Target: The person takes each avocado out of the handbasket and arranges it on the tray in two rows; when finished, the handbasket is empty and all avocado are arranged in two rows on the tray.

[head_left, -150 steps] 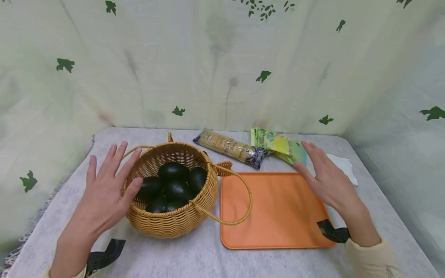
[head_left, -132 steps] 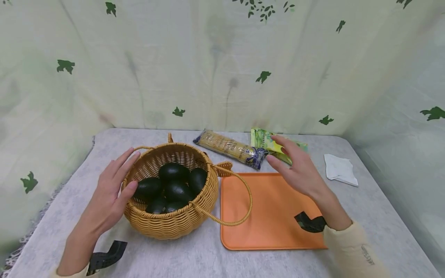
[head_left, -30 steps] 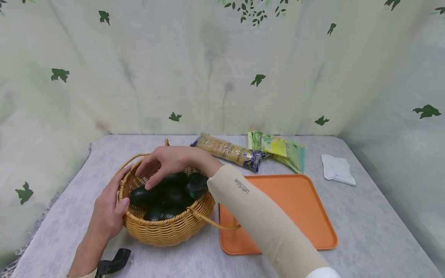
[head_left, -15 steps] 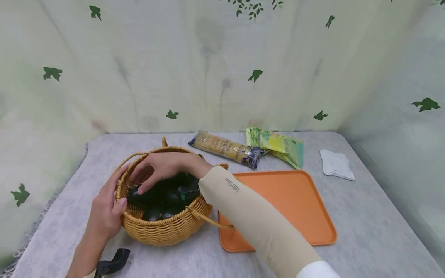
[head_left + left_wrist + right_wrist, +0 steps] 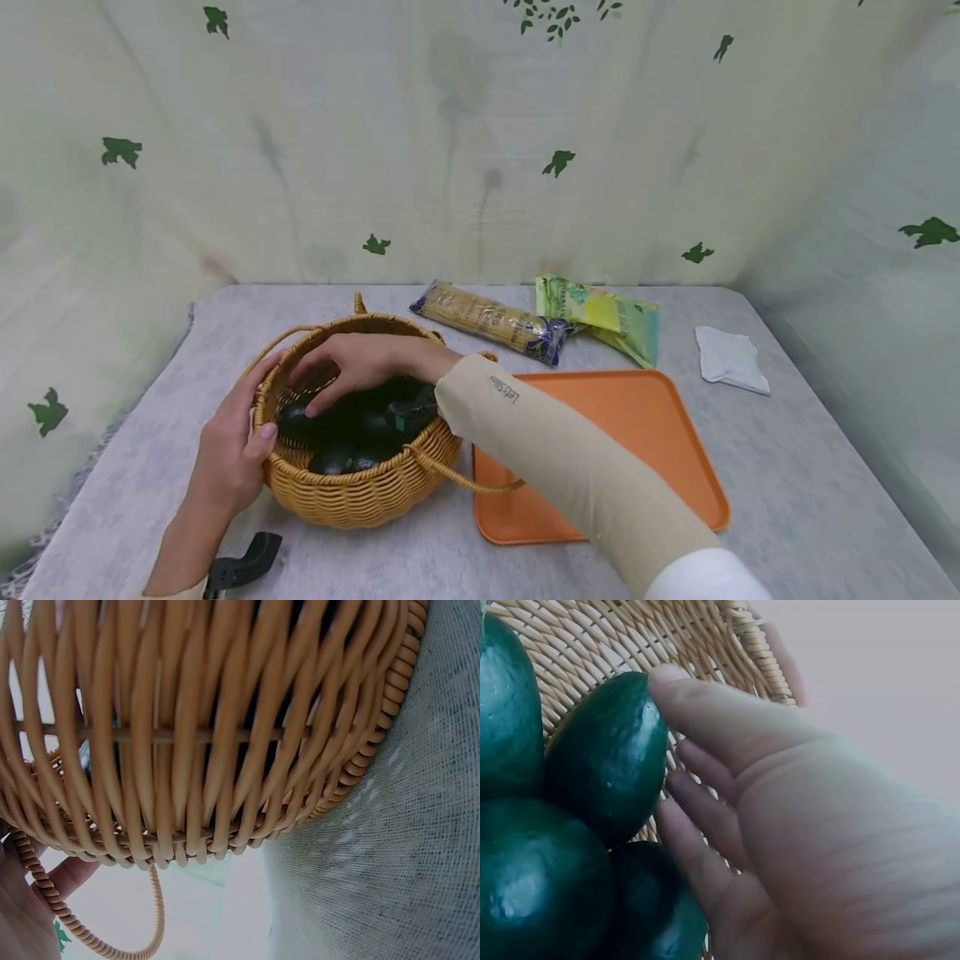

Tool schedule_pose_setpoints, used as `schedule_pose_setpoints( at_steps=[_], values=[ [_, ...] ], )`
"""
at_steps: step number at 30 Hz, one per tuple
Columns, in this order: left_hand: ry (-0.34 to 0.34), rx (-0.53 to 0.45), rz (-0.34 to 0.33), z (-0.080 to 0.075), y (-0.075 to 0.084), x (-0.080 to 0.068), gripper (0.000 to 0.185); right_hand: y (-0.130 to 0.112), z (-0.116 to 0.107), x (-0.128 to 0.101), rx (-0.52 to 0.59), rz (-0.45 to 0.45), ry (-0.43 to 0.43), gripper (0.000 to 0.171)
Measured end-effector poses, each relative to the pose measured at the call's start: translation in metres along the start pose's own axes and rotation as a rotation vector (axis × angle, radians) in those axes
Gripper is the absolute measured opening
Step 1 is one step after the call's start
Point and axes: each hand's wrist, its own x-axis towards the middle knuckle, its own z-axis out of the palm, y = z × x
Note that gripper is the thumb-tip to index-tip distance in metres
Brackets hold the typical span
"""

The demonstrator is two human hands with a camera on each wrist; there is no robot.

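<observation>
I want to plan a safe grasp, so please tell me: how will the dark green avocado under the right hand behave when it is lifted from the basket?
The avocado looks smooth and glossy, so it may slip in the right hand. Its oval shape suggests it would roll if set down. It seems firm and fairly heavy for its size. It lies against the wicker basket wall, touching others that may shift.

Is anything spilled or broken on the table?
Nothing looks spilled or broken. The avocados all sit inside the wicker basket, which stands upright. The left hand holds its rim while the right hand reaches in. The orange tray lies flat, and the two snack packets lie closed.
</observation>
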Motion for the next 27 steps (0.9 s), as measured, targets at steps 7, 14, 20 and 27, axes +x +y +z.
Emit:
schedule_pose_setpoints(
  at_steps=[7, 14, 20, 27],
  values=[
    [0.003, -0.002, -0.009, -0.0007, 0.0019, 0.0003, 0.067, 0.0004, 0.0008, 0.0007, -0.070, 0.032, -0.055, 0.064],
    [-0.005, -0.008, -0.027, -0.0012, 0.0036, -0.0003, 0.066, 0.0004, 0.0027, 0.0020, -0.115, 0.112, -0.142, 0.071],
    [-0.004, -0.014, -0.047, -0.0012, 0.0041, -0.0012, 0.066, 0.0007, 0.0043, 0.0013, -0.126, 0.110, -0.155, 0.071],
    [-0.002, -0.017, -0.018, -0.0015, 0.0028, 0.0003, 0.067, 0.0005, 0.0040, -0.0005, -0.127, 0.093, -0.165, 0.069]
  ],
)
